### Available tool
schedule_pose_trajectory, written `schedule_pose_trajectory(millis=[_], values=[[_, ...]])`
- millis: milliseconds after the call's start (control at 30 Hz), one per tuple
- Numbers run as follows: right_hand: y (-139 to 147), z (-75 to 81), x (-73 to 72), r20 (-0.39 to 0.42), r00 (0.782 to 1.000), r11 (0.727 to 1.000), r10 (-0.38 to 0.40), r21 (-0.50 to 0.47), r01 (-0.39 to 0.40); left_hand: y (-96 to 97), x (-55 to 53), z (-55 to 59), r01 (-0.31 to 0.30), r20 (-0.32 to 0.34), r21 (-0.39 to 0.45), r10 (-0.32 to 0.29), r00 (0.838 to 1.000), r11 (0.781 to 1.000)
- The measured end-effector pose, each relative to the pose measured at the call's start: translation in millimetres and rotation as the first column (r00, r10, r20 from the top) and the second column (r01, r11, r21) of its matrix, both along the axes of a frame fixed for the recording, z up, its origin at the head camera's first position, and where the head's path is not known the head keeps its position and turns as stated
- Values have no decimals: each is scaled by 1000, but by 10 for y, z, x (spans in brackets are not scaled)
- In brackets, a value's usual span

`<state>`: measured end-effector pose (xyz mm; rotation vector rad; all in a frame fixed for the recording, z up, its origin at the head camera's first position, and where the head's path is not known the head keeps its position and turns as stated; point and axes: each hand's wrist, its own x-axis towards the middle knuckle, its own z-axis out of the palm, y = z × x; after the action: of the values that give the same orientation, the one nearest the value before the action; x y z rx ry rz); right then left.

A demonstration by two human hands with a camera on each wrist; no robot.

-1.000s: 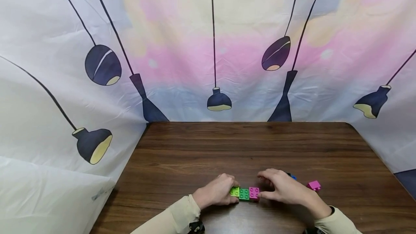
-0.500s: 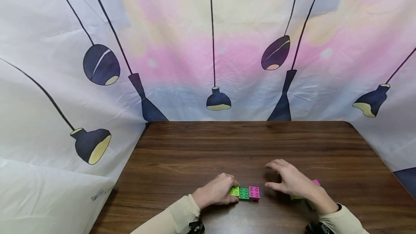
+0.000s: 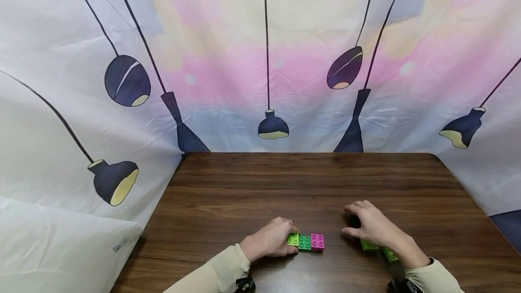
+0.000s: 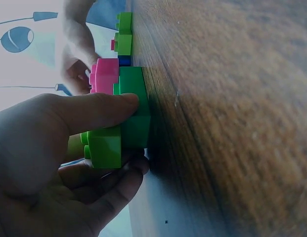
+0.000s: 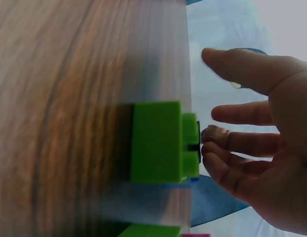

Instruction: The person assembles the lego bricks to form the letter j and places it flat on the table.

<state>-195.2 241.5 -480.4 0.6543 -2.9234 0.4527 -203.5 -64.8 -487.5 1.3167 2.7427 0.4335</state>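
On the table, my left hand (image 3: 272,238) pinches a small build of toy building bricks between thumb and fingers. A dark green brick (image 4: 136,111) forms its base; on top sit a lime brick (image 4: 106,148) and a pink brick (image 4: 105,75), with a gap of green studs between them. My right hand (image 3: 376,226) hovers to the right with fingers spread, apart from that build. Beneath it are loose bricks: one lime brick (image 5: 155,143) close under the palm and a second lime brick (image 3: 390,255) near the wrist. Something dark (image 3: 355,221) shows between right thumb and fingers.
In the left wrist view a bit of blue brick (image 4: 124,60) shows beyond the build. A pink piece (image 5: 195,235) peeks in at the bottom of the right wrist view. The wooden table (image 3: 252,184) meets a patterned cloth (image 3: 228,58) behind.
My right hand has moved away from the pink brick, rightward over the loose bricks, uncovering lime ones and hiding the loose pink one. My left hand keeps its grip in place.
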Motion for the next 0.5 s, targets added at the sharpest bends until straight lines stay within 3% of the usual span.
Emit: schedule_pose_trajectory(millis=[233,500], values=[[68,-79,-24,-24,1000,998,13,54,-12,-11,-3,1,4,4,10,-5,1000,1000],[94,-125,-51,-20,1000,999,18,31,-17,-14,-8,-18,13,-17,17,-12,1000,1000]])
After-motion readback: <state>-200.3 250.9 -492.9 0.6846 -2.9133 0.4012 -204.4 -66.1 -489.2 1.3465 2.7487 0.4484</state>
